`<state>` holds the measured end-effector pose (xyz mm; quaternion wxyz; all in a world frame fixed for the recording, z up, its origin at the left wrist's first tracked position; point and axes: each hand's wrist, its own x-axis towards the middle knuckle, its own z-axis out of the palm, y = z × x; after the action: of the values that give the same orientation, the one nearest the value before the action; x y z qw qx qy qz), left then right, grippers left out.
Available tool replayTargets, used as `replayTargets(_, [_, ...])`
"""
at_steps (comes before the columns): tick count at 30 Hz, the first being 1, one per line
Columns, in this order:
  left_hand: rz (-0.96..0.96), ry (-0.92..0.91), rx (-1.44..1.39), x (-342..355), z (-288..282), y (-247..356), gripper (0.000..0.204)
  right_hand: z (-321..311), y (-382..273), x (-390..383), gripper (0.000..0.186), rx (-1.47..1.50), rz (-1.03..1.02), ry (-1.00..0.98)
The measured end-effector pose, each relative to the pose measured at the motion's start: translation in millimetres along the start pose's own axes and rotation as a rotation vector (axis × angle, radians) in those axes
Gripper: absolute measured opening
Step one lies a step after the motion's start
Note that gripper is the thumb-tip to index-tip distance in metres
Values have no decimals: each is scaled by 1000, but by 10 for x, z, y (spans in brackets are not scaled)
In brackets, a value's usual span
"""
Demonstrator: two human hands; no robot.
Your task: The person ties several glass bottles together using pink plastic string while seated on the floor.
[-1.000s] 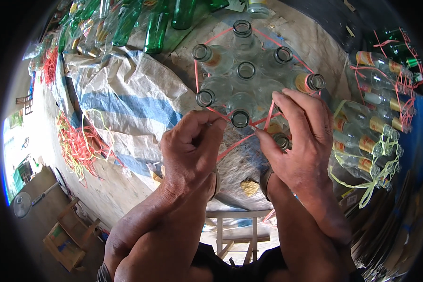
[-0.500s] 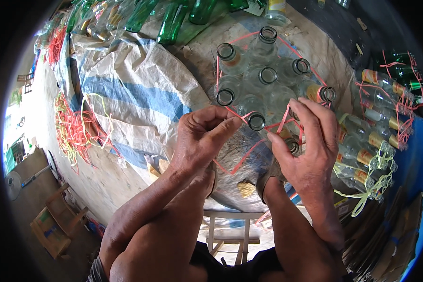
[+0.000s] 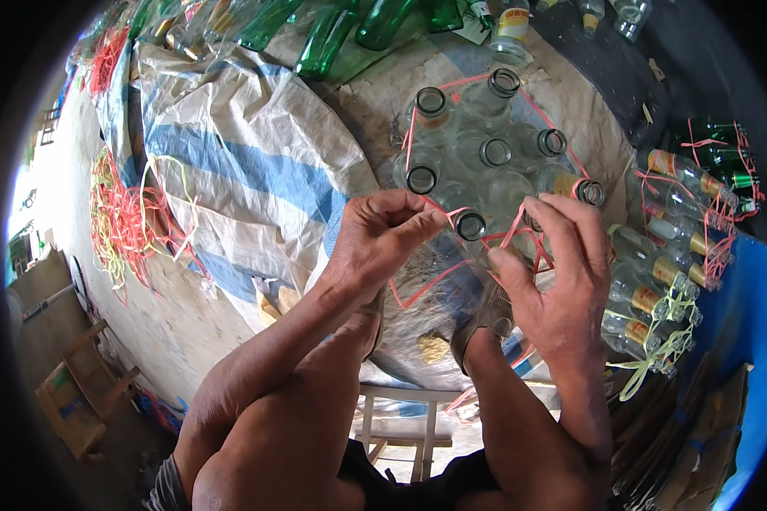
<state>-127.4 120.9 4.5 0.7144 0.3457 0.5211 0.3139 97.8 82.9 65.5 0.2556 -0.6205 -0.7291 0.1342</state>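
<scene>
Left hand (image 3: 382, 237) pinches pink string (image 3: 514, 226) beside near bottle (image 3: 470, 226), right hand (image 3: 565, 281) half-curled, grip unclear; uneven pull could tip that bottle.

Daylight is pouring from the far left, bleaching the floor (image 3: 72, 213) nearly white; the lower left is sinking into dimness, clear bottles (image 3: 484, 180) are gleaming softly, the centre is looking fairly crisp, and the blue surface (image 3: 752, 277) at right is bending along the black rim
</scene>
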Motion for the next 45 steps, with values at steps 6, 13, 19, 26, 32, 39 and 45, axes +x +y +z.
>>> replayTargets(6, [-22, 22, 59, 51, -30, -48, 9, -5, -102, 249, 38, -60, -185, -70])
replayTargets(13, [-4, 82, -3, 117, -3, -132, 9, -36, -57, 595, 40, 229, -79, -436])
replayTargets(19, [-47, 174, 56, 137, 83, -58, 11, -63, -97, 613, 48, 171, -133, -460])
replayTargets(26, [-36, 197, 67, 170, 109, -42, 14, -41, -108, 641, 55, 87, -110, -581])
replayTargets(32, [-28, 226, 76, 142, 150, -12, 19, -36, -114, 646, 56, 57, -151, -568])
replayTargets(39, [-23, 257, 116, 126, 187, 37, 28, -48, -123, 740, 48, -32, -164, -665])
replayTargets(45, [16, 262, 144, 92, 174, 60, 32, -14, -209, 756, 24, -180, -220, -647])
